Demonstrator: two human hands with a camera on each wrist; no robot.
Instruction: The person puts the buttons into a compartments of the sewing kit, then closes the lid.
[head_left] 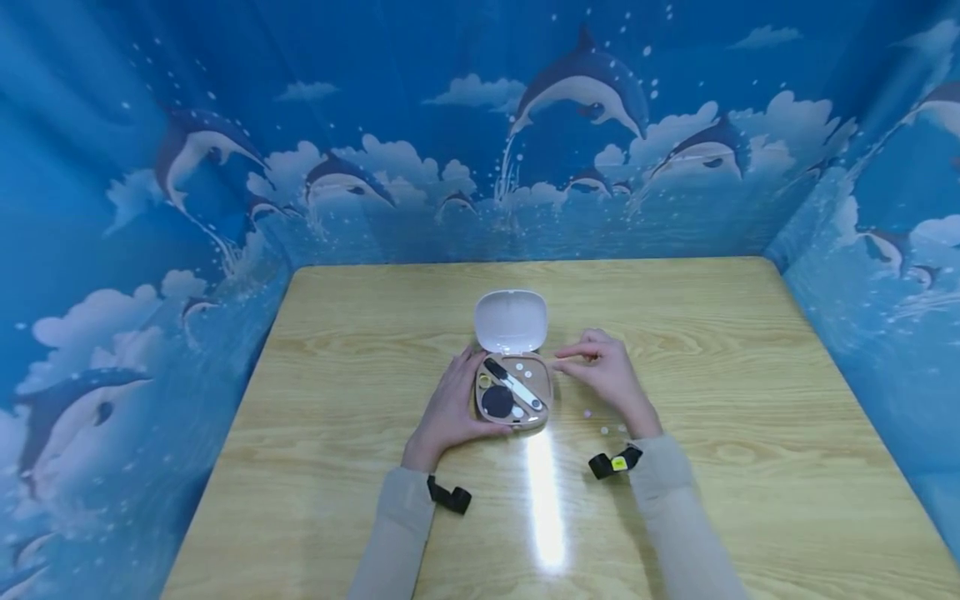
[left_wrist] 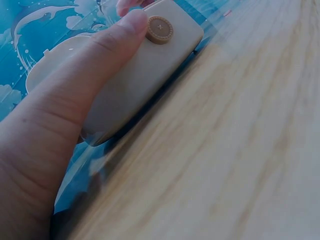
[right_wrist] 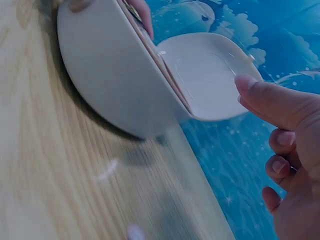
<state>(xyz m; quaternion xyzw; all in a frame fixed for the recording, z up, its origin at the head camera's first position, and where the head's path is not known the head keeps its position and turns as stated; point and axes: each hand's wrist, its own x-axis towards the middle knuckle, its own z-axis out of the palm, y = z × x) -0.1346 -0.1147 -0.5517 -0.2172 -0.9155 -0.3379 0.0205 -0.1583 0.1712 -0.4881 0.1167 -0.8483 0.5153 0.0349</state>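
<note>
A small sewing kit case (head_left: 551,392) stands on the table with its white lid (head_left: 512,321) raised behind it. My left hand (head_left: 448,410) holds it from the left, thumb along the front beside a round brown knob (left_wrist: 160,30). Inside lie a black-and-white slim tool (head_left: 517,387), a round black piece (head_left: 497,402), a gold ring-like piece (head_left: 484,381) and several small white discs, button-like. Just right of the case, my right hand (head_left: 604,372) pinches thumb and index together, other fingers curled; a tiny pale button-like piece shows at the fingertips, mostly hidden.
Right of the case, a pinkish button (head_left: 587,414) and two pale buttons lie loose on the wooden table (head_left: 360,333). A blue dolphin-print curtain (head_left: 420,208) surrounds the table's back and sides. Light glares off the tabletop in front of the case.
</note>
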